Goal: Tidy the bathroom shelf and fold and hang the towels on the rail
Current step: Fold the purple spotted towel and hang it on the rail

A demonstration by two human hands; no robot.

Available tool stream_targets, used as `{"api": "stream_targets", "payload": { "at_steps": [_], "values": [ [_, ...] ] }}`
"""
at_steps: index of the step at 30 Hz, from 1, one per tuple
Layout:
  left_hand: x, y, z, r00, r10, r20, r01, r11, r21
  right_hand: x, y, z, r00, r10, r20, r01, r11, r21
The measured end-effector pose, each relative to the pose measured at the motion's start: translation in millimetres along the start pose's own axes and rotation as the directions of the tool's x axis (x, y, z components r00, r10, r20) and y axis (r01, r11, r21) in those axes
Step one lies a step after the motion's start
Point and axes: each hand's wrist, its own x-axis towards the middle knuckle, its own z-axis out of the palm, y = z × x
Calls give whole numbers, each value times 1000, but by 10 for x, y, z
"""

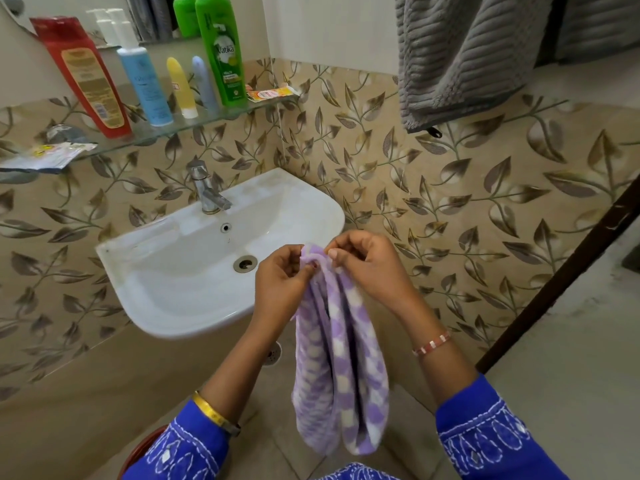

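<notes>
purple checked towel pinched at its top edge, in front of the sink, not yet on the rail

both hands hold the purple checked towel (341, 358) by its upper edge: the left hand (282, 277) and right hand (367, 268) each have their grip clamped on the cloth, fingertips close together, while the rest hangs in loose folds toward the floor. the risk, as i judge it, is that so small a pinch lets a corner slip, so the layers fall out of line and the fold comes out crooked, or the hem brushes the floor. the grey towel (460, 60) already hangs up on the right. the bottles stand on the glass shelf (221, 116).
</notes>
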Motion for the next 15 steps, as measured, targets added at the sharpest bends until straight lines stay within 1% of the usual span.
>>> {"api": "stream_targets", "payload": {
  "at_steps": [2,3,5,8,9,10,11,12,13,15],
  "values": [
    [71,1,-27,993,-7,-119,6,1000,-10,-30,62,32,1000,26,-10,-26,1000,-4],
    [123,26,-42,983,-8,-186,3,1000,-25,-56,97,73,998,58,14,-58,998,-15],
    [252,111,-75,959,5,-283,-17,999,-42,-111,222,195,988,135,70,-124,983,-138],
    [448,247,-123,941,32,-336,-56,997,-62,-188,445,386,969,218,112,-165,918,-362],
    [504,278,-145,935,34,-352,-64,995,-75,-209,526,409,963,240,122,-153,861,-484],
    [555,300,-171,929,30,-370,-70,993,-94,-221,619,404,957,260,132,-117,758,-642],
    [601,312,-202,922,19,-387,-72,990,-122,-227,716,374,947,291,138,-81,629,-773],
    [643,311,-237,917,3,-399,-69,986,-153,-229,807,319,937,324,133,-62,527,-848],
    [682,298,-272,914,-15,-405,-64,982,-180,-219,873,250,931,347,116,-65,469,-881],
    [742,251,-329,911,-49,-409,-41,978,-206,-156,957,67,930,363,60,-102,411,-906]
  ]
}}
